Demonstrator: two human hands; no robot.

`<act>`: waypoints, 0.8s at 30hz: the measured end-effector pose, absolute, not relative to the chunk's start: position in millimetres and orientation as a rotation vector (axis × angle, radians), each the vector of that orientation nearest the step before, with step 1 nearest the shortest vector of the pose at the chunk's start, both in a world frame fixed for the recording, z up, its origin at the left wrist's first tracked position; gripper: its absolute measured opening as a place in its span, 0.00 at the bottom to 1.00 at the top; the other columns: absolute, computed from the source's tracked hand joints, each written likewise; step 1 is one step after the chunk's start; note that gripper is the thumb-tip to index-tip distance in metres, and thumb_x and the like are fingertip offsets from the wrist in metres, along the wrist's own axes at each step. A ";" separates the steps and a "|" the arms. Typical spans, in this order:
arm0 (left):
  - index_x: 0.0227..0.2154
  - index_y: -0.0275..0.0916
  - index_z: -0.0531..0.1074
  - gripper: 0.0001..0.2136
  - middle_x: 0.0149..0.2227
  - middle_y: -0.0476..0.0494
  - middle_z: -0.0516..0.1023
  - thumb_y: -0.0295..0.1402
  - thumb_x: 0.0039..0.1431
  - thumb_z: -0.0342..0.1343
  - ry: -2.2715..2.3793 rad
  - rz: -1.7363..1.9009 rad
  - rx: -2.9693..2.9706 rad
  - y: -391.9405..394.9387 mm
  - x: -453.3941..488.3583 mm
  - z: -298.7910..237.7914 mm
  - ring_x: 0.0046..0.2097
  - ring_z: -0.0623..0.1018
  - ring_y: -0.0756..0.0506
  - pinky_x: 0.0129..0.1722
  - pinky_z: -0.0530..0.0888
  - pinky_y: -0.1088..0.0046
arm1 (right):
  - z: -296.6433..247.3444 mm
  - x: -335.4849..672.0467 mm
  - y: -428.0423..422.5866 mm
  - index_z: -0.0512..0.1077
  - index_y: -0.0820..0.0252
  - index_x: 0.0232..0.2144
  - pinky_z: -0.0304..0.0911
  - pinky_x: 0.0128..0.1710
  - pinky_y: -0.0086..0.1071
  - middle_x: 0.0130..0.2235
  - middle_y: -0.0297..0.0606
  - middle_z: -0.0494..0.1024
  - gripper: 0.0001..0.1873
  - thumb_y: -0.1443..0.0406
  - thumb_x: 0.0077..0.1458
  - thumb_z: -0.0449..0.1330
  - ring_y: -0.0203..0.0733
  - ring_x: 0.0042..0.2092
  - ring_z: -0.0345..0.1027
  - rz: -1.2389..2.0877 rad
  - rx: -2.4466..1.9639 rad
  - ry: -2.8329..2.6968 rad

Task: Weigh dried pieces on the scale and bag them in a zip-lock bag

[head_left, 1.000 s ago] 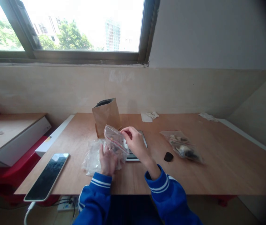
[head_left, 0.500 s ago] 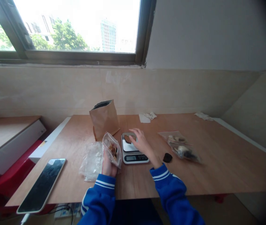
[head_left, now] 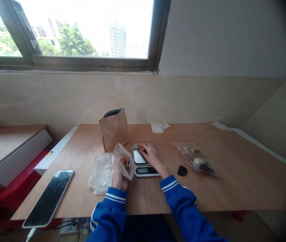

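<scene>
Plastic zip bag [head_left: 124, 162], clear, stands nearly upright in the left hand [head_left: 119, 179], close to the near edge of the worktop [head_left: 246, 181]. Left hand is closed around the bag's lower part, gripping it. Brown pieces [head_left: 125, 163] are bunched inside. Seal state not readable from this angle.

Right hand [head_left: 149, 155] is open and flat, gripping nothing, with fingertips [head_left: 140, 146] on the steel platform [head_left: 138, 155] of a digital kitchen scale [head_left: 145, 170]. Scale sits just right of the held bag. Hand hides much of the platform and the display is too small to read, so load and reading are unconfirmed.

Status: brown pieces are in the bag, off the scale. Second zip bag [head_left: 195, 158], holding pale and dark chunks, lies flat further right, with neither hand on it. Black lump [head_left: 182, 170] sits between it and the scale.

Around: crumpled clear plastic bag [head_left: 101, 174] left of the left hand, kraft paper bag [head_left: 114, 130] standing open at far side, phone [head_left: 47, 198] face-up near left edge, white paper scraps [head_left: 158, 127] along the far edge. Blue striped sleeves [head_left: 183, 205] on both arms.
</scene>
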State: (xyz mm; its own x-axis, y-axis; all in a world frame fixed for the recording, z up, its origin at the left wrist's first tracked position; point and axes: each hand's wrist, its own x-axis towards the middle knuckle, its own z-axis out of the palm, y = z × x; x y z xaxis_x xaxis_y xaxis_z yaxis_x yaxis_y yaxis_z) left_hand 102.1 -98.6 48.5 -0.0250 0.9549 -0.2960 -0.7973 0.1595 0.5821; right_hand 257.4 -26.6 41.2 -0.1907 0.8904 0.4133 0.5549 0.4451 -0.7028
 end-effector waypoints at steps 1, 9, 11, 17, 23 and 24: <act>0.45 0.40 0.73 0.19 0.46 0.41 0.77 0.47 0.58 0.51 0.732 1.432 0.268 -97.7 102.4 48.2 0.42 0.78 0.45 0.35 0.76 0.72 | 49.1 255.8 -30.7 0.69 0.59 0.50 0.59 0.53 0.41 0.49 0.44 0.73 0.18 0.69 0.57 0.54 0.44 0.52 0.65 0.542 -1.195 -1.818; 0.50 0.42 0.70 0.20 0.47 0.44 0.77 0.46 0.62 0.45 0.643 1.441 0.357 -91.9 101.7 34.0 0.46 0.77 0.44 0.43 0.75 0.69 | 154.5 237.2 -79.2 0.68 0.54 0.52 0.63 0.50 0.35 0.49 0.37 0.75 0.19 0.61 0.58 0.55 0.41 0.49 0.69 0.931 -0.844 -1.954; 0.50 0.42 0.69 0.20 0.47 0.44 0.77 0.46 0.62 0.44 0.637 1.455 0.348 -91.5 100.6 29.9 0.46 0.77 0.44 0.44 0.75 0.68 | 163.7 236.3 -80.9 0.70 0.53 0.49 0.63 0.49 0.35 0.48 0.36 0.76 0.18 0.63 0.56 0.57 0.42 0.48 0.70 0.904 -0.885 -2.091; 0.50 0.39 0.70 0.21 0.46 0.42 0.77 0.46 0.61 0.47 0.630 1.433 0.355 -92.1 99.6 28.4 0.45 0.77 0.43 0.43 0.75 0.67 | 156.0 232.9 -64.4 0.70 0.53 0.48 0.64 0.45 0.37 0.44 0.38 0.78 0.23 0.64 0.48 0.64 0.47 0.45 0.72 0.698 -1.024 -2.354; 0.51 0.39 0.69 0.21 0.46 0.40 0.77 0.44 0.61 0.47 0.569 1.441 0.330 -93.3 99.2 30.9 0.44 0.77 0.43 0.44 0.75 0.66 | 162.8 219.9 -60.4 0.65 0.59 0.47 0.64 0.40 0.33 0.43 0.43 0.76 0.16 0.67 0.55 0.54 0.45 0.43 0.71 0.629 -1.107 -2.265; 0.51 0.38 0.69 0.20 0.46 0.40 0.77 0.44 0.60 0.48 0.557 1.437 0.319 -93.1 98.7 30.4 0.43 0.78 0.44 0.43 0.75 0.66 | 163.9 217.3 -60.5 0.63 0.61 0.47 0.64 0.38 0.32 0.42 0.43 0.76 0.16 0.69 0.54 0.52 0.44 0.41 0.71 0.654 -1.107 -2.231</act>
